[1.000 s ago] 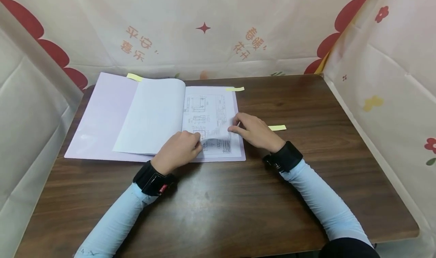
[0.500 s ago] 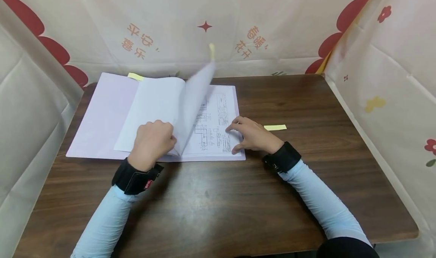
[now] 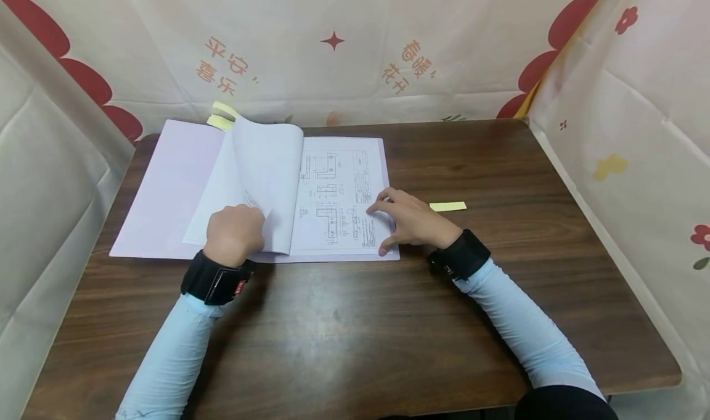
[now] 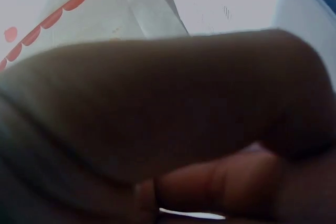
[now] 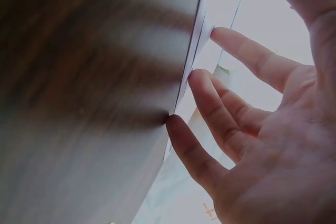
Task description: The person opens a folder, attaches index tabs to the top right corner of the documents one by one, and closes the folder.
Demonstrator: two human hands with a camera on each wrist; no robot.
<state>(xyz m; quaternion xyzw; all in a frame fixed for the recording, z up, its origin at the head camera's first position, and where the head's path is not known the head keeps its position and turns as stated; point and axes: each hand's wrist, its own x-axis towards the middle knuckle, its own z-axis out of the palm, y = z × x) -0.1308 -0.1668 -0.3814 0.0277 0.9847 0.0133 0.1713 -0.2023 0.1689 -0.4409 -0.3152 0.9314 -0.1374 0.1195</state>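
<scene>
The left hand [image 3: 234, 235] pinches a white paper page [image 3: 265, 179], arched just beyond it above the open lilac folder [image 3: 166, 185]. The right hand [image 3: 410, 219], fingers spread, presses the printed drawing sheet [image 3: 341, 198] on the brown wooden desk [image 3: 355, 327]. A hasty pull may crease this page.

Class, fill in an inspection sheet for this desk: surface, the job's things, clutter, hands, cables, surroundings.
Surface: dark wood-grain table, some glare.
Job's things: open lilac folder of sheets; turned page bowed over the left stack; drawing sheet lying flat on the right.
Clutter: yellow sticky strip loose on the table right of the folder; yellow tabs at the folder's top edge.
Hands: left hand holds the turned page's lower edge; right hand rests with spread fingers on the drawing sheet.
Cables: nothing seen.
Surroundings: cream cloth with red shapes on three sides.
</scene>
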